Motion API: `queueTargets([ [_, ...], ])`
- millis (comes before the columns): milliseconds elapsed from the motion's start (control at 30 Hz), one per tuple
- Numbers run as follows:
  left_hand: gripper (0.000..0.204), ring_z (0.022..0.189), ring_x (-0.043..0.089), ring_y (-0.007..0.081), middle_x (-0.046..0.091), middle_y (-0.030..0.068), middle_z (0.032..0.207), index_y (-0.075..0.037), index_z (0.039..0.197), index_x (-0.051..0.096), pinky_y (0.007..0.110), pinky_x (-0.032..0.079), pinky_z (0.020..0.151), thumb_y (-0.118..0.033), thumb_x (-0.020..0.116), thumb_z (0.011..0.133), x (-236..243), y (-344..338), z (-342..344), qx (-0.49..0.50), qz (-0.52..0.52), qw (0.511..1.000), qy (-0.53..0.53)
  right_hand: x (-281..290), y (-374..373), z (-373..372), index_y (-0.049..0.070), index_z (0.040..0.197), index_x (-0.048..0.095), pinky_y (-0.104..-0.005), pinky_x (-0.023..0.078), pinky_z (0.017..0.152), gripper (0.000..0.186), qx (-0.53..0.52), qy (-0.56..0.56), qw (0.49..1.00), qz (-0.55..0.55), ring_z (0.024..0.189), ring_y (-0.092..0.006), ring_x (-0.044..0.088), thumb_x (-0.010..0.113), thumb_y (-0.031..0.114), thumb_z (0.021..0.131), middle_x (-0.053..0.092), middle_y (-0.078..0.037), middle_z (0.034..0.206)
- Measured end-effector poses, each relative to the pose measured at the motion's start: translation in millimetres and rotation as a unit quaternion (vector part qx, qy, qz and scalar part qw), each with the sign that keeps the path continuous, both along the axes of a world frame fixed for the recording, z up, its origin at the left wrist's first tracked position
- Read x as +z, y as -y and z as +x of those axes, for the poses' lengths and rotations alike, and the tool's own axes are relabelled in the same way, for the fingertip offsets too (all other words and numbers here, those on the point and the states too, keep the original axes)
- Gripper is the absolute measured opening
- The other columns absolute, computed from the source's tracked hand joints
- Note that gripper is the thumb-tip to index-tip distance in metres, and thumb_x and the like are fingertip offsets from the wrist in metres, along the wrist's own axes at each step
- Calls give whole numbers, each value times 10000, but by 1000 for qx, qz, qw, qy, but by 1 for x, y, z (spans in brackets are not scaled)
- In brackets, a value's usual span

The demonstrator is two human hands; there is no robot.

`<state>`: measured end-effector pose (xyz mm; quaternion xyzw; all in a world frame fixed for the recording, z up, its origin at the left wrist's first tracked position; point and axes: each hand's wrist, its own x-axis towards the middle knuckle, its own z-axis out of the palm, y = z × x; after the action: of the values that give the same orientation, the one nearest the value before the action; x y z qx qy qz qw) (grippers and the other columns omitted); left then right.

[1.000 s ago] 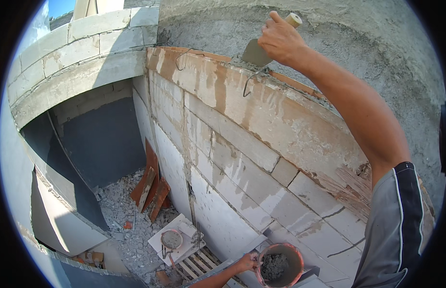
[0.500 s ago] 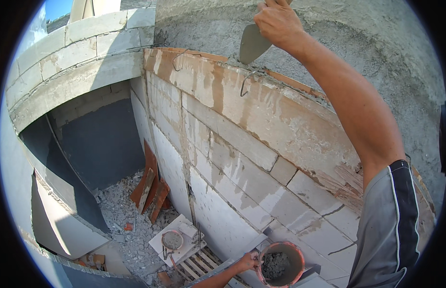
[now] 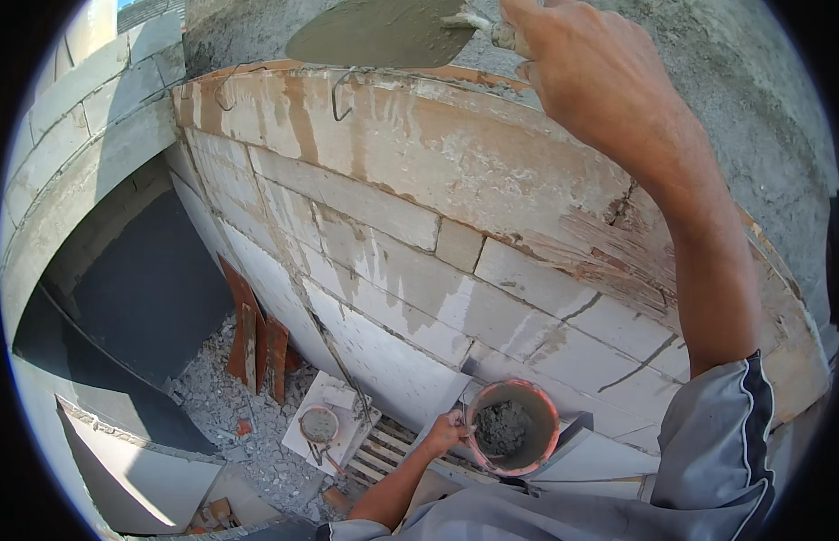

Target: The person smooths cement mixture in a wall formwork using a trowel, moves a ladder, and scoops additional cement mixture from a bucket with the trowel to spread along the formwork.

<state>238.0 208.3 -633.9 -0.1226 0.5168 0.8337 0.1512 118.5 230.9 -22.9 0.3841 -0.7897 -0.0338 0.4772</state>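
Left hand: the left hand [image 3: 444,431], low centre, is clenched on the rim of the bucket [image 3: 512,426], kept close below so mortar is in reach
Bucket: orange, part-filled with grey mortar; it sits against the foot of the block wall [image 3: 419,270]
Right hand: the right hand [image 3: 600,77], top right, grasps the trowel [image 3: 383,32] handle; blade level, loaded with mortar above the wall's top edge
Floor: rubble [image 3: 230,406] and red tiles [image 3: 253,334], lower left, far below

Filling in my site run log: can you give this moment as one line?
right hand: holds mortar-loaded trowel above block wall | left hand: grips mortar bucket rim
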Motion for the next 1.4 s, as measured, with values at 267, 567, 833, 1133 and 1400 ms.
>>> queueTargets([
  [267, 208, 785, 684, 147, 686, 56, 916, -23, 1054, 596, 297, 571, 702, -3, 697, 873, 10, 5, -8, -38, -17, 999, -20, -214, -217, 41, 7, 938, 653, -476, 549, 667, 184, -117, 513, 816, 239, 814, -375, 702, 677, 118, 793, 688, -202, 831],
  [567, 359, 970, 666, 150, 677, 87, 1136, 16, 1214, 571, 304, 534, 877, 45, 683, 874, 52, -66, 20, -81, -70, 991, -83, -446, -298, 90, -7, 891, 672, -362, 517, 595, 182, -281, 362, 870, 183, 742, -261, 674, 660, 108, 750, 648, -116, 772],
  [833, 160, 813, 610, 69, 648, 24, 928, -4, 1016, 590, 231, 491, 731, 44, 673, 888, 67, -75, -13, -216, -230, 939, -136, -437, -328, 121, -24, 839, 677, -354, 511, 581, 198, -192, 443, 852, 202, 689, -232, 658, 656, 153, 754, 645, -109, 735],
  [1133, 192, 722, 513, 23, 564, -28, 803, -48, 871, 531, 213, 426, 638, 45, 699, 875, 76, -94, -17, -190, -198, 950, -149, -468, -363, 88, 27, 924, 740, -470, 577, 799, 218, -260, 736, 615, 113, 906, -374, 718, 698, 205, 806, 729, -203, 946],
  [1400, 227, 666, 429, 31, 499, -45, 712, -50, 803, 513, 220, 382, 587, 7, 723, 868, 77, -90, -18, -111, -183, 970, -119, -529, -341, 151, 6, 1044, 698, -470, 534, 889, 284, -177, 787, 579, -122, 980, -416, 682, 696, 222, 860, 706, -255, 997],
])
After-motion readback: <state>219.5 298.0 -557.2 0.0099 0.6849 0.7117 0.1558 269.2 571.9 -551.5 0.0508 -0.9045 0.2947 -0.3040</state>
